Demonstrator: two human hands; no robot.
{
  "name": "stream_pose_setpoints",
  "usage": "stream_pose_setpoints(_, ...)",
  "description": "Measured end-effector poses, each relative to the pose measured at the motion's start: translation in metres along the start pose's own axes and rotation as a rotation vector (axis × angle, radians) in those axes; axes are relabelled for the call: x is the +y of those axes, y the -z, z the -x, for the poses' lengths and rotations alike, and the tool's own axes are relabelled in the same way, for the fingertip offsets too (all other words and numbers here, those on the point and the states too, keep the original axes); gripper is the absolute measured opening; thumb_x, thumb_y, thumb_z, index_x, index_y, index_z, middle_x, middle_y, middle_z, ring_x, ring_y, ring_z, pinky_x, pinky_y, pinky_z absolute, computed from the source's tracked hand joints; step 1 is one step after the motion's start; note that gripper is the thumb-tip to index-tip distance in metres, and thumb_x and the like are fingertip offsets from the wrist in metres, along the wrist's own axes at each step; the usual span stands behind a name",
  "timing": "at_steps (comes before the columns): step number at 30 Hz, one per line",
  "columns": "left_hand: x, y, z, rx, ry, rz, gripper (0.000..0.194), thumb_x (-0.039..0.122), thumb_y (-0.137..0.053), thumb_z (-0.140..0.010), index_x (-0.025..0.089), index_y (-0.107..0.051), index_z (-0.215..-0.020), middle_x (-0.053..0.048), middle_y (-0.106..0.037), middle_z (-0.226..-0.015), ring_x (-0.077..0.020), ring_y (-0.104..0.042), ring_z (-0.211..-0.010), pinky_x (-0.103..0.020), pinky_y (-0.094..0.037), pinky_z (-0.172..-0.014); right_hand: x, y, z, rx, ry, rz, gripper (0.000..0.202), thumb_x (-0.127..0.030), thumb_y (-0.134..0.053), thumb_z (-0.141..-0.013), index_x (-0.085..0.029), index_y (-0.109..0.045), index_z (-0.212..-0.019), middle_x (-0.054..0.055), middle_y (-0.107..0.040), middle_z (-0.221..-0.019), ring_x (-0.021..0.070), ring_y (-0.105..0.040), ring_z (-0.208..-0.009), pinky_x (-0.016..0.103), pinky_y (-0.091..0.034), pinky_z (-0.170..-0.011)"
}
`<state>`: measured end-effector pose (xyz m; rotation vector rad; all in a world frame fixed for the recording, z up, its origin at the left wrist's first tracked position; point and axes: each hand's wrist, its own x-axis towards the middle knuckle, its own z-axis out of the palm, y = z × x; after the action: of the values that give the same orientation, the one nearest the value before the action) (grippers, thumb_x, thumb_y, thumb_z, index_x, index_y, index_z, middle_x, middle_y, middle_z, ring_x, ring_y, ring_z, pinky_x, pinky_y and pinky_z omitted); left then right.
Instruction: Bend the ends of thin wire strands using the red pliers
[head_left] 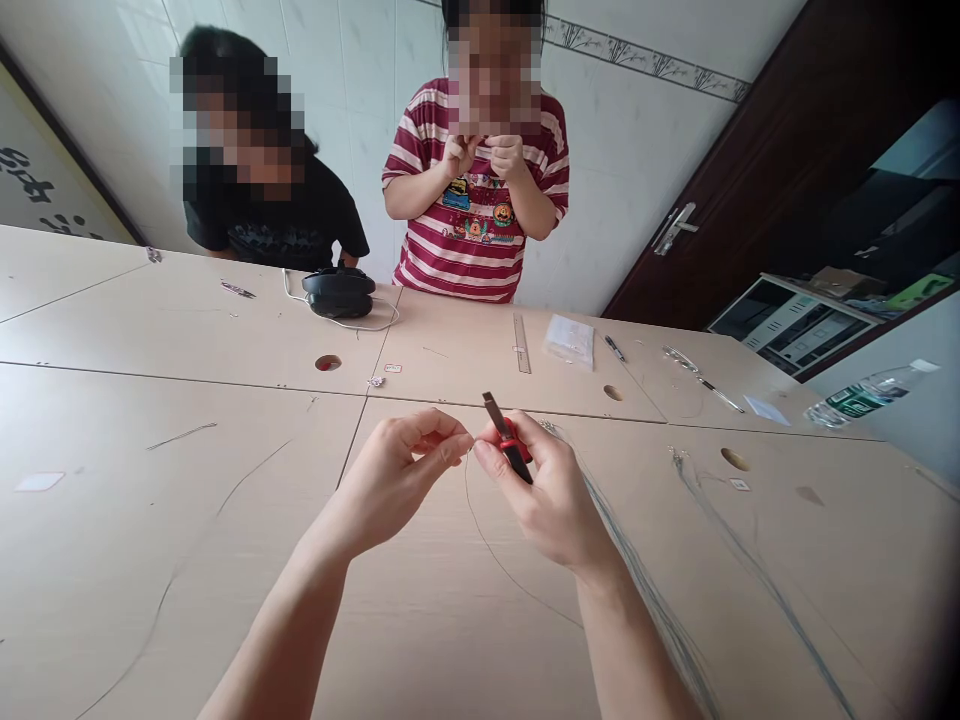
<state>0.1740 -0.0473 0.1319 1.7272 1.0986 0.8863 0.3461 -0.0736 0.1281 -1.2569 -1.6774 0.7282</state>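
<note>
My left hand (pixel 409 475) is closed in a pinch on the end of a thin thread (pixel 487 540). That thread hangs from the fingertips and curves down to the right over the table. My right hand (pixel 544 490) is wrapped round a small black-and-red hand tool (pixel 510 440), whose flat dark bar points up and left; its exact kind I cannot make out. The right thumb tip almost meets the left fingertips, near the thread's end. Beside my right forearm lies a bundle of long grey-blue strands (pixel 637 560), partly hidden by the arm.
A second strand bundle (pixel 757 560) lies at the right. Loose thread (pixel 172 580) curves across the left. Farther back are a black headset (pixel 339 292), a ruler (pixel 521 343), a plastic bag (pixel 568 342) and a bottle (pixel 862 397). Two people are across the table (pixel 420 660).
</note>
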Motion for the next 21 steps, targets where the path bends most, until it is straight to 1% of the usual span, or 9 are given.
stream_pose_setpoints(3,0.0008,-0.0007,0.0000,0.004,0.016,-0.038,0.025,0.039,-0.056,-0.091,0.021,-0.067,-0.079,-0.001,-0.067,-0.073,-0.0162,-0.060,-0.072,-0.025,-0.045,-0.064,0.0021,-0.0002,-0.0013,-0.010,-0.008,0.039,0.013,-0.030,-0.055,-0.092,-0.022,-0.054,-0.082,0.001,-0.059,-0.077,0.0161,-0.053,-0.070,0.029,-0.039,-0.065)
stream_pose_setpoints(7,0.0026,-0.0011,0.0002,-0.005,0.035,-0.057,0.025,0.039,-0.056,-0.091,0.021,-0.066,-0.077,0.000,-0.063,-0.069,-0.0134,-0.051,-0.061,-0.024,-0.039,-0.055,0.0057,0.0006,-0.0025,0.000,0.022,0.115,0.013,-0.029,-0.054,-0.092,-0.022,-0.055,-0.082,0.002,-0.059,-0.078,0.0168,-0.053,-0.072,0.030,-0.039,-0.067)
stream_pose_setpoints(11,0.0019,-0.0034,0.0003,-0.010,0.041,-0.080,0.027,0.041,-0.055,-0.091,0.021,-0.064,-0.075,0.002,-0.057,-0.065,-0.0114,-0.041,-0.055,-0.023,-0.032,-0.050,0.0077,0.0019,-0.0036,-0.022,0.054,0.175,0.010,-0.025,-0.054,-0.091,-0.022,-0.053,-0.082,0.002,-0.061,-0.080,0.0175,-0.053,-0.074,0.030,-0.039,-0.067)
stream_pose_setpoints(14,0.0003,-0.0057,0.0005,-0.010,0.040,-0.093,0.029,0.042,-0.053,-0.092,0.021,-0.063,-0.074,0.002,-0.052,-0.063,-0.0111,-0.035,-0.053,-0.024,-0.028,-0.048,0.0081,0.0034,-0.0046,-0.036,0.073,0.221,0.012,-0.022,-0.054,-0.090,-0.022,-0.051,-0.079,0.001,-0.058,-0.078,0.0173,-0.052,-0.073,0.030,-0.039,-0.065)
stream_pose_setpoints(16,-0.0004,-0.0064,0.0007,-0.015,0.031,-0.094,0.029,0.041,-0.052,-0.092,0.021,-0.065,-0.075,0.002,-0.051,-0.063,-0.0115,-0.035,-0.053,-0.024,-0.028,-0.048,0.0085,0.0042,-0.0050,-0.043,0.088,0.257,0.012,-0.021,-0.054,-0.089,-0.023,-0.050,-0.077,0.001,-0.056,-0.077,0.0169,-0.051,-0.071,0.030,-0.038,-0.064)
stream_pose_setpoints(19,-0.0012,-0.0049,0.0009,-0.038,0.007,-0.091,0.028,0.040,-0.051,-0.092,0.022,-0.070,-0.083,0.001,-0.057,-0.069,-0.0126,-0.040,-0.057,-0.024,-0.030,-0.049,0.0091,0.0040,-0.0048,-0.063,0.094,0.271,0.013,-0.019,-0.055,-0.087,-0.023,-0.049,-0.076,0.000,-0.055,-0.076,0.0164,-0.050,-0.070,0.029,-0.038,-0.063)
stream_pose_setpoints(21,-0.0022,-0.0029,0.0007,-0.053,0.001,-0.097,0.028,0.040,-0.051,-0.092,0.022,-0.072,-0.086,0.000,-0.059,-0.069,-0.0129,-0.042,-0.057,-0.024,-0.031,-0.050,0.0092,0.0031,-0.0042,-0.080,0.091,0.257,0.014,-0.020,-0.054,-0.087,-0.023,-0.048,-0.075,0.000,-0.055,-0.075,0.0163,-0.050,-0.070,0.029,-0.037,-0.063)
